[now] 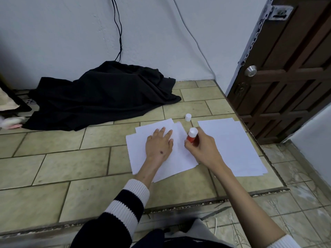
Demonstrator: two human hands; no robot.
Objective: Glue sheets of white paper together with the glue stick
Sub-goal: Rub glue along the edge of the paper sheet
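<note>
I find no legible text, label, brand, number or sign anywhere in view. The red body of the glue stick (pixel 191 138) in my right hand (pixel 200 145) is mostly covered by my fingers, and what shows carries no readable print. Its white top is plain. The loose white cap (pixel 188 117) on the tiled floor (pixel 71 163) beyond the paper bears no marking I can make out. The sheets under my left hand (pixel 158 144) and the stack (pixel 231 145) to the right are blank on their visible faces. The metal latch plate (pixel 279 13) on the door shows no lettering.
</note>
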